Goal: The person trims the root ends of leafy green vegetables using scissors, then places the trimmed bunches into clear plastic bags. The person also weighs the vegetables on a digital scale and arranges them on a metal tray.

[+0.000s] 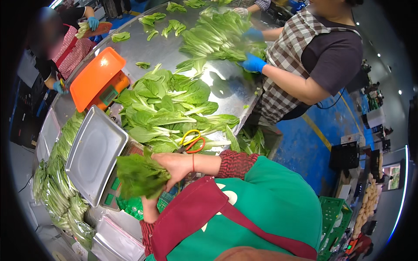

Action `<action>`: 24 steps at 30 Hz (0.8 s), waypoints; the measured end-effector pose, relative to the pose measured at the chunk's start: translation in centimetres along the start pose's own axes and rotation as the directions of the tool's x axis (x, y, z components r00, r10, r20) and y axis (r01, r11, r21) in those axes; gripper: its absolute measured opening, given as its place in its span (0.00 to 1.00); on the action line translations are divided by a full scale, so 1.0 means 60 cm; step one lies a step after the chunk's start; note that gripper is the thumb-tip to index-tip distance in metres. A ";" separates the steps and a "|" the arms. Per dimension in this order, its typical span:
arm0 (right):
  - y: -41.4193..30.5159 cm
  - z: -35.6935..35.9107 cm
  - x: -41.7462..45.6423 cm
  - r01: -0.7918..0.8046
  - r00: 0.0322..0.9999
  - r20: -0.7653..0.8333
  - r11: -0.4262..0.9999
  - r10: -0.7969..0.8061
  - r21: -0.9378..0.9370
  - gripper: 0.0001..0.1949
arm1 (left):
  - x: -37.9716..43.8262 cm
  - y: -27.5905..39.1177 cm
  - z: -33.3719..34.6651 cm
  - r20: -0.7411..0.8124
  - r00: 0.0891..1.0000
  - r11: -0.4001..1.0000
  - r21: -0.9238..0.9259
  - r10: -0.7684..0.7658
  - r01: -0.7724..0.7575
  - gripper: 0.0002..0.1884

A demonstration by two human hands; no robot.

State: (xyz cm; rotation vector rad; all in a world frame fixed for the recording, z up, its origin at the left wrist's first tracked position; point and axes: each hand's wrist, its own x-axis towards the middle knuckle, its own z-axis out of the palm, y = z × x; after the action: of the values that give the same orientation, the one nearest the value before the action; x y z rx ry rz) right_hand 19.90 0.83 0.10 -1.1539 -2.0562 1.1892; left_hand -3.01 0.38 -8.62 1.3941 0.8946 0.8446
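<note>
A bunch of leafy greens is held between my two hands, its leaves slightly blurred. My right hand, with a thin red band at the wrist, grips the stem side. Below it, my left hand holds the bunch from underneath, its fingers mostly hidden by leaves. Just beyond my right wrist, scissors with one yellow and one red handle lie by a heap of loose greens. Left of the bunch, a weighing scale carries a bare metal tray.
An orange scale stands farther back. Bagged greens line the left edge, near a stack of clear plastic bags. Across the metal table, a co-worker's blue-gloved hands touch more greens. Another gloved person stands at upper left.
</note>
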 end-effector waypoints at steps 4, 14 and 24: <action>0.019 0.066 0.005 0.327 0.925 -0.248 0.935 -0.287 0.135 0.43 | -0.070 0.041 -0.042 0.126 0.959 0.915 0.353 -0.254 0.196 0.27; 0.081 0.136 0.057 0.391 0.920 -0.112 0.900 -0.375 0.191 0.34 | -0.079 0.022 -0.038 0.070 0.975 0.891 0.425 -0.209 0.161 0.26; -0.029 0.055 0.063 -0.001 0.998 -0.057 0.945 -0.019 -0.327 0.17 | 0.019 0.045 -0.008 -0.114 0.990 0.995 0.046 -0.085 0.090 0.24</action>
State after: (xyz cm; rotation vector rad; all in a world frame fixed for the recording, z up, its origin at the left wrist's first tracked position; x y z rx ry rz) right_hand 14.76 2.12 -0.04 -1.3088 -2.2676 0.8148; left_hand -2.85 1.67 -5.93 1.3514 1.0621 0.8447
